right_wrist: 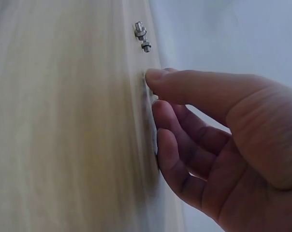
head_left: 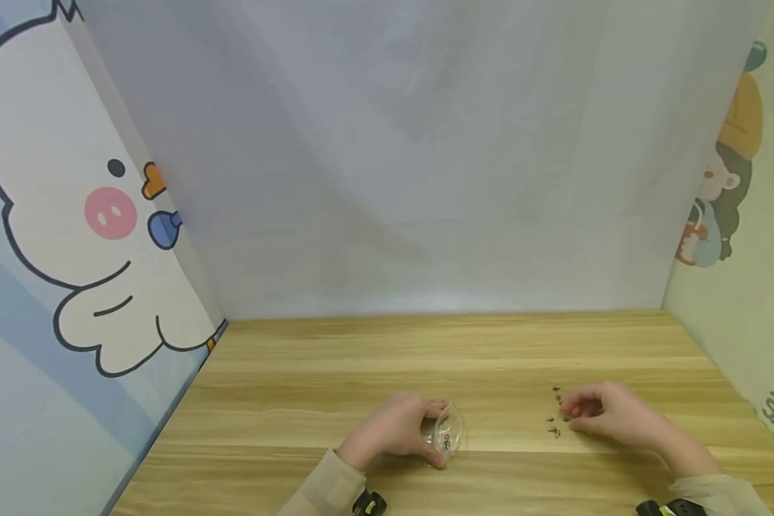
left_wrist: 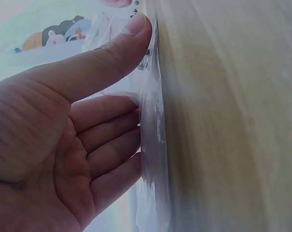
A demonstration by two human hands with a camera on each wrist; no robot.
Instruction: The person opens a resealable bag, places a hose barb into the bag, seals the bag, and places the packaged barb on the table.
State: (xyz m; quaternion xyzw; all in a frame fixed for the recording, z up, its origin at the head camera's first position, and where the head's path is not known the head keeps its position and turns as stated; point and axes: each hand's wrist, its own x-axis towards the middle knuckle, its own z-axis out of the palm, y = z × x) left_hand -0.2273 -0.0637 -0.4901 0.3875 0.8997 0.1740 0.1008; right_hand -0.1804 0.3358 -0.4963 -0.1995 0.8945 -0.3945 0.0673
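My left hand [head_left: 396, 433] holds the mouth of a clear plastic bag [head_left: 453, 423], with the thumb on the near side and the fingers on the far side. A few small metal pieces [head_left: 447, 442] show through the plastic. In the left wrist view the bag [left_wrist: 153, 130] lies flat along the tabletop. To the right, my right hand [head_left: 609, 416] is down at the table, thumb and index fingertips closing on a small metal piece [right_wrist: 155, 97] that they mostly hide. Small bolts with nuts [right_wrist: 140, 32] lie beside these fingertips; several loose bolts [head_left: 553, 431] are scattered left of the hand.
The wood-grain table [head_left: 284, 373] runs back to a pale grey curtain [head_left: 413, 179]. Cartoon-printed panels stand at the left [head_left: 58, 215] and right [head_left: 742, 301] sides. Bare tabletop lies between the bag and the loose bolts.
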